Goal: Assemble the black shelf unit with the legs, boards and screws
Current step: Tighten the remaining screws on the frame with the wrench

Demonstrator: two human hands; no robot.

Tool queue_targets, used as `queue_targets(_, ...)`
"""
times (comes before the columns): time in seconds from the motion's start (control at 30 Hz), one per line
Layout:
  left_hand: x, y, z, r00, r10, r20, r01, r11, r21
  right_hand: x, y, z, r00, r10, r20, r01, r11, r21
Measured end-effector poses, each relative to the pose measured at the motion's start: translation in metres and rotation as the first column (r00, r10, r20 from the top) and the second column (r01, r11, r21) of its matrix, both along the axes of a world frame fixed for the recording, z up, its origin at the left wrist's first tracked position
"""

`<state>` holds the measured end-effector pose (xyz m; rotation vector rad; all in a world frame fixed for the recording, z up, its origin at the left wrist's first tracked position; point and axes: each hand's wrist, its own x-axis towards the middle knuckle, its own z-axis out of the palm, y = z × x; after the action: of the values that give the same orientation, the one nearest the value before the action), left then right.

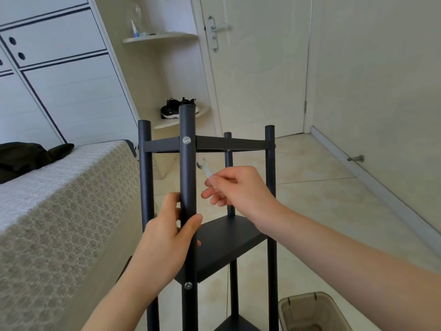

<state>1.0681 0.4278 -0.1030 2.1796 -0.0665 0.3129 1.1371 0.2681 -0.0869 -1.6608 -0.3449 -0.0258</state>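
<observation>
My left hand [164, 237] grips the front leg [187, 163] of the black shelf unit [270, 163], which stands upright on the tiled floor [322, 211] just beside the bed [59, 199]. My right hand [238, 189] pinches a small flat wrench [205, 167] between thumb and fingers. The wrench is held just below the top board [229, 142], near its silver screw [186, 140] but apart from it.

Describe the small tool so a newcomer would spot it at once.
Find the black shelf unit mid-frame, then the right hand below its top board. The wrench pinched there is the only pale, fork-ended piece among dark legs.
</observation>
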Motion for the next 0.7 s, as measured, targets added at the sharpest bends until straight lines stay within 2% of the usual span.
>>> queue_targets(0.13,0.002,0.002,-0.001,0.999,0.023,0.031,-0.024,0.999,0.026,0.006,0.005,0.000,0.995,-0.092,0.034,0.092,0.996,0.010)
queue_targets(0.27,0.005,0.006,0.000,0.998,0.035,0.050,-0.037,0.998,0.041,0.014,0.008,0.002,0.974,-0.179,0.136,0.188,0.980,-0.061)
queue_targets(0.53,0.011,0.011,0.003,0.999,0.019,0.034,-0.021,0.998,0.056,0.026,0.019,0.008,0.981,-0.047,0.186,0.070,0.990,-0.118)
queue_targets(0.7,0.014,0.009,0.000,0.996,0.063,0.062,-0.070,0.990,0.122,0.030,0.020,0.013,0.982,0.024,0.186,-0.009,0.997,-0.081)
